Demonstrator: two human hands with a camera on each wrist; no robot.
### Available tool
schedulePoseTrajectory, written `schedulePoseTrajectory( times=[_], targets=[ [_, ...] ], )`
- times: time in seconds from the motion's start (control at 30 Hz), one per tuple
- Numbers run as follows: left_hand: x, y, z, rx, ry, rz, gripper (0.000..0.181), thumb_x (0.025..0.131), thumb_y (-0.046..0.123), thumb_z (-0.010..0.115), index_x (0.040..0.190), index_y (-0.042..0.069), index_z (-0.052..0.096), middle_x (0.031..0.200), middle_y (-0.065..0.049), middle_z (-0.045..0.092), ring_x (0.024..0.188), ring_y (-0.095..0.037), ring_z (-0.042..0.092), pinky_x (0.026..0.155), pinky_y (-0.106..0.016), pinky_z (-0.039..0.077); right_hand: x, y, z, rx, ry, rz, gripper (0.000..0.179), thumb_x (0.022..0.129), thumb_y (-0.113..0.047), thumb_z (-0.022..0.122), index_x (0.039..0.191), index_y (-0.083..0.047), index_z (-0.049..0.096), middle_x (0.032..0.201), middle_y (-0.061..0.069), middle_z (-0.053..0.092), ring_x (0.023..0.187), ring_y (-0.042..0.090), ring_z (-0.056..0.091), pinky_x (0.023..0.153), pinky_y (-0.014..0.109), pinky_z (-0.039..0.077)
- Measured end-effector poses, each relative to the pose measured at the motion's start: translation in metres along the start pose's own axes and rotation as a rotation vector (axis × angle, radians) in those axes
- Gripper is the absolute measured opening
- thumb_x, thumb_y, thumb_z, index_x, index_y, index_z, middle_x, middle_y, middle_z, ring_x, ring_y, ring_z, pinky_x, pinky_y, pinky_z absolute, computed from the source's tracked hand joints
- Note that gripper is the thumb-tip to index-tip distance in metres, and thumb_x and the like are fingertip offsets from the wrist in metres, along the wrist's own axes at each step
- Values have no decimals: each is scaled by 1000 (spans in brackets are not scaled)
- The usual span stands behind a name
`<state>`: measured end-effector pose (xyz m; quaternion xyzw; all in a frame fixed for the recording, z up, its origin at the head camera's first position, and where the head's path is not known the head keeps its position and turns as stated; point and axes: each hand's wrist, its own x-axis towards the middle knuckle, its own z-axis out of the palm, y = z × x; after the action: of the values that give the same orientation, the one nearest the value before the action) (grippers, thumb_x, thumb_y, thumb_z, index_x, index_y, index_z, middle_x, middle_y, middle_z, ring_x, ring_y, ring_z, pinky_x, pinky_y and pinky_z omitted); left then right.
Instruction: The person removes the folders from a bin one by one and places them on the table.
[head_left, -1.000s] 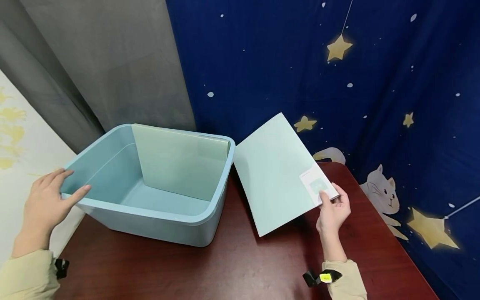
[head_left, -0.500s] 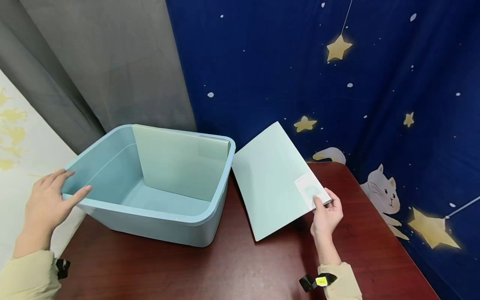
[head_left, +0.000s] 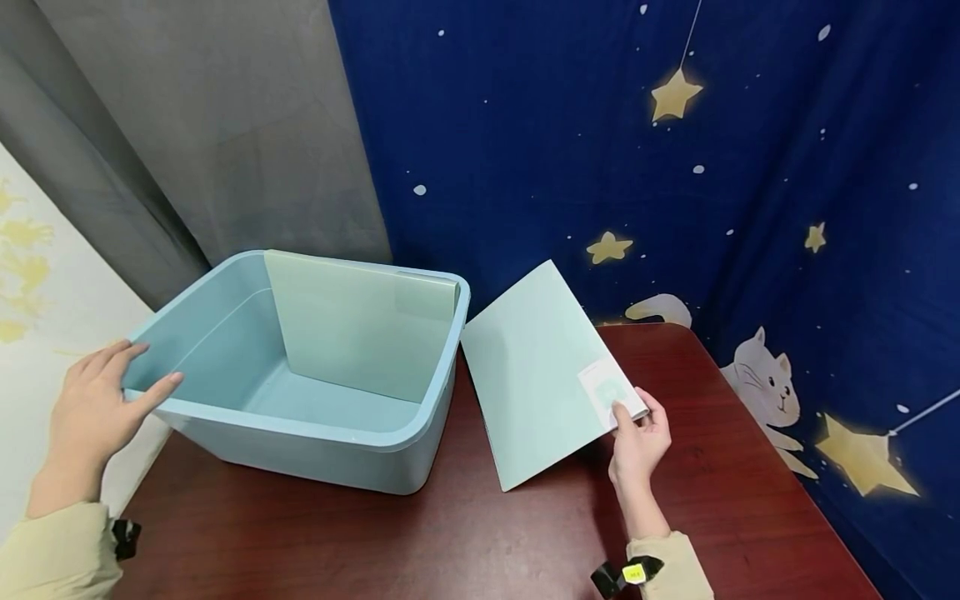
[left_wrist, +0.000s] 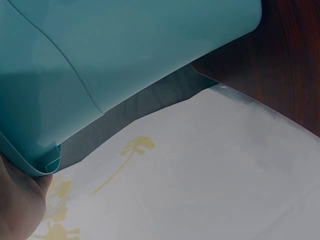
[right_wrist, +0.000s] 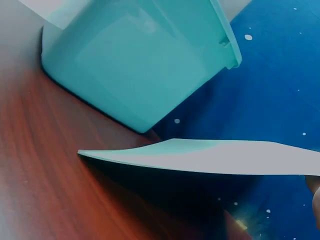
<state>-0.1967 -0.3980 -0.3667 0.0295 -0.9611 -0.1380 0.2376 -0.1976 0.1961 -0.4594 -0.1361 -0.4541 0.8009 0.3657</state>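
My right hand (head_left: 641, 446) pinches the lower right corner of a pale green file folder (head_left: 525, 375), thumb on top by its white label (head_left: 603, 392). The folder slants over the table; seen edge-on in the right wrist view, the folder (right_wrist: 200, 157) has a slight bend and a dark shadow under it. To its left stands a light blue plastic tub (head_left: 300, 429). Its near left corner is held by my left hand (head_left: 97, 417), fingers over the rim. Inside the tub, a second pale green folder (head_left: 360, 325) stands upright along the far wall.
The tub and first folder are on or over a dark red wooden table (head_left: 487, 550). Behind it hang a grey curtain (head_left: 225, 125) and a blue star-patterned curtain (head_left: 525, 125). A white sheet with yellow prints (head_left: 45, 308) is at the left.
My right hand and its folder have moved down and a little left, toward the table's near side. My left hand, the tub and the folder inside it have stayed put.
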Motion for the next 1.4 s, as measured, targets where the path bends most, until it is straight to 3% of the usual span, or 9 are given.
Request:
schedulePoseTrajectory(
  times=[0.1, 0.47, 0.9, 1.13, 1.4],
  targets=[
    [0, 0, 0, 0, 3, 1, 77, 85, 49, 50, 135, -7, 33, 141, -30, 25, 131, -47, 14, 103, -60, 13, -3, 4, -2, -33, 9, 0, 38, 74, 21, 55, 102, -4, 60, 85, 6, 64, 68, 10, 63, 50, 20, 52],
    [1, -2, 1, -7, 6, 8, 77, 85, 48, 50, 135, -7, 33, 141, -30, 25, 131, -47, 14, 104, -59, 12, -7, 13, -3, -114, 0, -46, 40, 73, 21, 55, 111, 14, 49, 90, 5, 60, 79, 10, 61, 60, 17, 52],
    [1, -2, 1, 3, -4, 2, 77, 86, 49, 50, 135, -8, 32, 140, -31, 25, 131, -47, 14, 105, -59, 11, -6, 16, -11, -358, -87, -124, 37, 72, 16, 61, 108, 10, 54, 88, 4, 53, 61, 2, 57, 53, 12, 48],
    [0, -1, 1, 0, 4, 4, 78, 85, 49, 50, 135, -8, 33, 140, -31, 26, 130, -47, 15, 104, -59, 12, -11, 7, -13, -443, -139, -142, 37, 71, 16, 63, 107, 14, 53, 90, 13, 55, 66, 1, 56, 54, 9, 47],
    [1, -1, 0, -3, 2, 5, 77, 85, 49, 50, 135, -8, 33, 140, -31, 26, 130, -47, 15, 104, -59, 12, -2, 23, -29, -675, -147, -209, 33, 71, -1, 73, 102, 1, 61, 91, 12, 62, 64, -3, 50, 53, 10, 37]
  ],
)
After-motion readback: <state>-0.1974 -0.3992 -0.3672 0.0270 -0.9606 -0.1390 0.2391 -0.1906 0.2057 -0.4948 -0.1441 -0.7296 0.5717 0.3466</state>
